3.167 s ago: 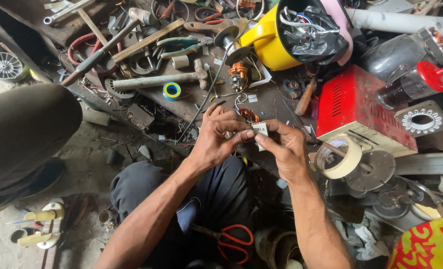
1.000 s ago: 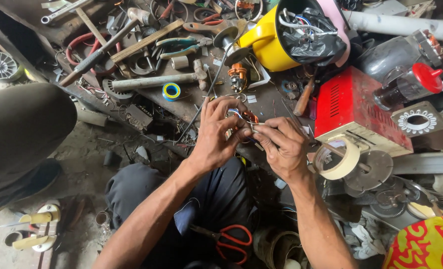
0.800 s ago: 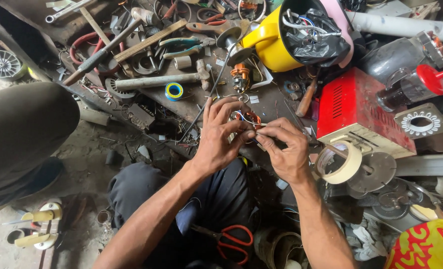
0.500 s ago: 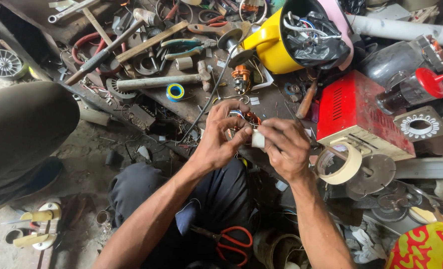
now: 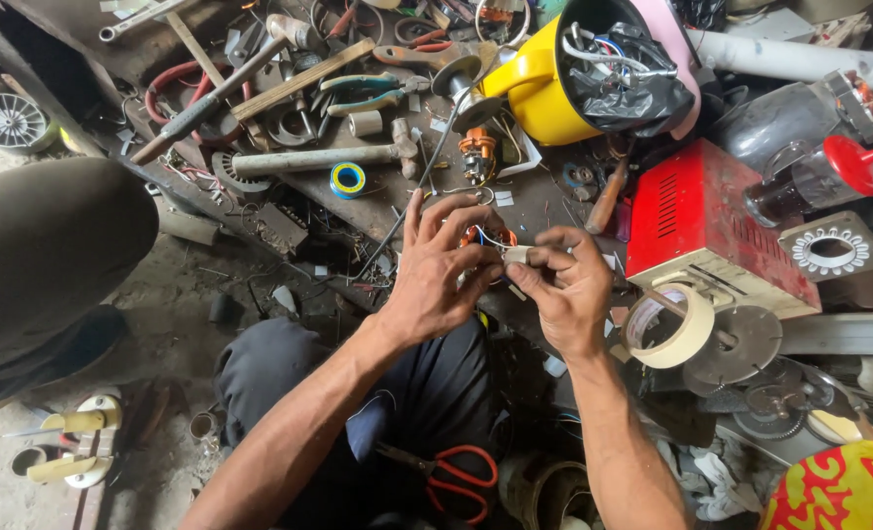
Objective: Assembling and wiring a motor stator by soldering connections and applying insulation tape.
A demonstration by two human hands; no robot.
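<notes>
Head view looks down on our cluttered workbench, and we place everything against the red metal box at its right side. Up and left of that box a yellow jug lies tipped, stuffed with a black plastic bag and wires. Just below the box a roll of pale masking tape leans on some grey metal discs. Far left of the box a hammer lies flat among pliers and scraps, with a small blue and yellow tape roll right under its handle. Well below and left of the box, red-handled scissors rest on our dark trousers. Directly left of the box our two hands meet above the bench edge. Our left hand has its fingers fanned and curled around a small copper-wound coil, of which we see only an orange sliver with thin wires; most of it is hidden behind the fingers, so we cannot tell its full shape. Our right hand pinches a short whitish strip between thumb and forefinger, pressed up against the coil's right side, between both hands. Whether the strip is tape or paper is hard to tell.
</notes>
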